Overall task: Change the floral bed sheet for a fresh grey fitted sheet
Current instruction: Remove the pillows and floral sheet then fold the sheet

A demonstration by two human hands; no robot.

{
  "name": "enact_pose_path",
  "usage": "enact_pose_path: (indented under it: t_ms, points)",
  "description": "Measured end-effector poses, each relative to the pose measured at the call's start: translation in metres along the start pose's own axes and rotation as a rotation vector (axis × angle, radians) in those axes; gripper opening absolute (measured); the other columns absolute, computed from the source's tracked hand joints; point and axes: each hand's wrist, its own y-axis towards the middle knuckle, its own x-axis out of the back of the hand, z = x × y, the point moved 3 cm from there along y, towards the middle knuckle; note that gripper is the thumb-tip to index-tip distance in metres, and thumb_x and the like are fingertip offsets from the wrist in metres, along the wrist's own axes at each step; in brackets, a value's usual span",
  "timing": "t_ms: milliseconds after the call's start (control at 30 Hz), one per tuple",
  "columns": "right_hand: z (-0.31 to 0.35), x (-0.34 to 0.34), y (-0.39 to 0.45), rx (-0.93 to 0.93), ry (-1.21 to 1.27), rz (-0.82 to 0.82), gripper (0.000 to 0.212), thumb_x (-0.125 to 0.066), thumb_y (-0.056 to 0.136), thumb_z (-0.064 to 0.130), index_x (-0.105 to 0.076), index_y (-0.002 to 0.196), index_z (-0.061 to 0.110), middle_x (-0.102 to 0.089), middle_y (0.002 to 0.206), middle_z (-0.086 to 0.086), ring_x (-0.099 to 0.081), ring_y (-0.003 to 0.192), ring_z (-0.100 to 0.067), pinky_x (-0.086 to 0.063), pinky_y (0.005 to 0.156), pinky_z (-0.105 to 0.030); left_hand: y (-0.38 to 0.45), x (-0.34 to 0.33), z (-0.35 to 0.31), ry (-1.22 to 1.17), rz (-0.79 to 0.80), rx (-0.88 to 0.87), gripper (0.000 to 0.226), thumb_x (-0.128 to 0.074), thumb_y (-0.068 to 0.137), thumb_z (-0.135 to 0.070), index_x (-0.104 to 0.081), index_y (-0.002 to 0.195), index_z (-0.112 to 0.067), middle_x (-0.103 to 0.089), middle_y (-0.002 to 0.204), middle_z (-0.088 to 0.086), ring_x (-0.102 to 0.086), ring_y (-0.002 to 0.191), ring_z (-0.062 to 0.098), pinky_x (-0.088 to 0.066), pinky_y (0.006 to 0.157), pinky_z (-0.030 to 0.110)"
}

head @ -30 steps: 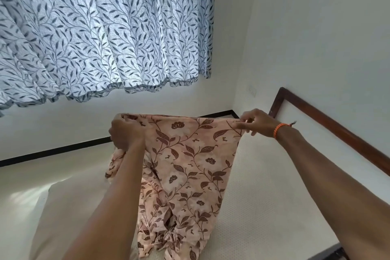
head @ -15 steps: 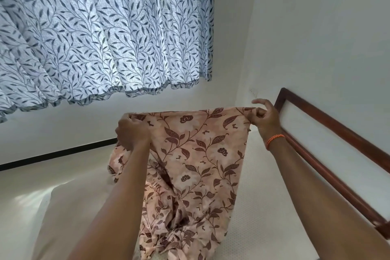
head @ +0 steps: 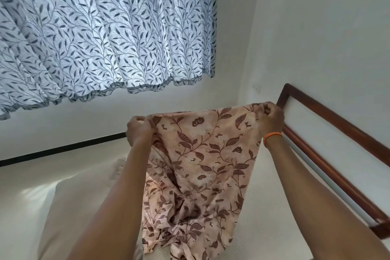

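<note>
The pink floral bed sheet (head: 202, 158) with brown leaves hangs in front of me, its top edge stretched between both hands. My left hand (head: 138, 131) grips the upper left corner in a fist. My right hand (head: 271, 117), with an orange band on the wrist, pinches the upper right corner near the headboard. The sheet's lower part bunches on the bare white mattress (head: 259, 228). No grey fitted sheet is in view.
A dark wooden headboard (head: 329, 154) runs along the right wall. A white pillow (head: 73, 207) lies on the mattress at lower left. A leaf-patterned blue-white curtain (head: 101, 34) hangs over the window ahead.
Both hands have lifted the sheet's top edge higher and moved it to the right. My right hand now sits closer to the headboard's corner.
</note>
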Motion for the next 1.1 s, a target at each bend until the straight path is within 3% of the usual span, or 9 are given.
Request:
enact_pose_path:
  t_ms: [100,233,333,567,700,800,900,1000,1100]
  points:
    - [0.004,-0.001,-0.005,0.022,-0.167,-0.117,0.015,-0.062,0.095,0.010,-0.066,0.086,-0.001,-0.063,0.079,-0.005,-0.054,0.071,-0.018,-0.039,0.062,-0.028,0.003,0.001,0.020,-0.109,0.091,0.172,0.039,-0.074,0.097,-0.042,-0.063,0.107,-0.005,-0.065,0.103,0.013,-0.062,0.096,0.029,-0.048,0.091,0.036]
    - [-0.009,-0.005,-0.014,-0.067,-0.274,-0.225,0.013,-0.059,0.097,0.010,-0.068,0.095,0.001,-0.061,0.086,-0.005,-0.054,0.080,-0.024,-0.035,0.068,-0.027,-0.009,0.011,0.045,-0.353,0.138,0.354,0.021,-0.067,0.101,-0.022,-0.051,0.096,-0.009,-0.051,0.082,0.009,-0.048,0.063,0.019,-0.042,0.062,0.034]
    - [-0.017,-0.009,-0.021,-0.088,-0.317,-0.244,0.012,-0.059,0.098,0.012,-0.067,0.101,0.004,-0.069,0.098,-0.009,-0.061,0.087,-0.028,-0.044,0.072,-0.033,-0.011,0.021,0.063,-0.386,0.131,0.400,0.023,-0.054,0.086,-0.015,-0.055,0.109,-0.009,-0.046,0.088,0.008,-0.043,0.068,0.019,-0.035,0.057,0.031]
    - [-0.016,-0.034,-0.054,-0.011,-0.267,-0.144,0.008,-0.059,0.096,0.006,-0.066,0.094,0.004,-0.062,0.085,-0.002,-0.059,0.077,-0.020,-0.049,0.069,-0.030,-0.022,0.027,0.104,-0.474,0.289,0.439,0.041,-0.047,0.032,-0.021,-0.031,0.069,-0.026,-0.033,0.082,0.003,-0.040,0.074,0.024,-0.039,0.068,0.037]
    - [-0.018,-0.050,-0.085,0.011,-0.260,-0.016,0.009,-0.061,0.099,0.009,-0.066,0.092,0.006,-0.063,0.082,-0.001,-0.059,0.069,-0.014,-0.041,0.057,-0.004,-0.063,0.036,0.100,-0.459,0.305,0.396,0.035,-0.046,0.060,0.006,-0.046,0.073,-0.026,-0.047,0.095,0.008,-0.047,0.087,0.027,-0.044,0.079,0.047]
    - [-0.028,-0.066,-0.119,0.039,-0.221,0.122,0.011,-0.064,0.101,0.016,-0.067,0.092,0.010,-0.065,0.080,0.003,-0.062,0.071,-0.008,-0.058,0.067,-0.023,-0.085,0.033,0.116,-0.466,0.347,0.382,0.049,-0.040,0.090,0.023,-0.053,0.100,-0.023,-0.051,0.103,0.013,-0.053,0.084,0.023,-0.050,0.084,0.045]
    - [-0.037,-0.081,-0.156,0.062,-0.181,0.270,0.012,-0.072,0.098,0.023,-0.069,0.090,0.014,-0.067,0.078,0.006,-0.065,0.069,-0.003,-0.057,0.065,-0.021,-0.099,0.025,0.142,-0.594,0.384,0.467,0.045,-0.057,0.093,0.020,-0.057,0.134,0.002,-0.063,0.109,0.019,-0.064,0.089,0.029,-0.057,0.078,0.039]
    - [-0.036,-0.094,-0.196,0.101,-0.151,0.365,0.012,-0.077,0.095,0.025,-0.072,0.088,0.016,-0.067,0.073,0.011,-0.063,0.063,-0.001,-0.049,0.059,-0.013,-0.118,0.015,0.156,-0.717,0.355,0.606,0.049,-0.071,0.087,0.015,-0.059,0.134,0.004,-0.074,0.118,0.021,-0.076,0.102,0.032,-0.064,0.085,0.041]
    - [-0.033,-0.103,-0.228,0.150,-0.142,0.438,0.007,-0.079,0.094,0.023,-0.075,0.089,0.018,-0.066,0.072,0.016,-0.063,0.065,0.001,-0.048,0.061,-0.010,-0.142,0.006,0.156,-0.831,0.383,0.676,0.041,-0.071,0.089,0.013,-0.063,0.128,0.005,-0.080,0.106,0.017,-0.080,0.088,0.024,-0.066,0.069,0.033]
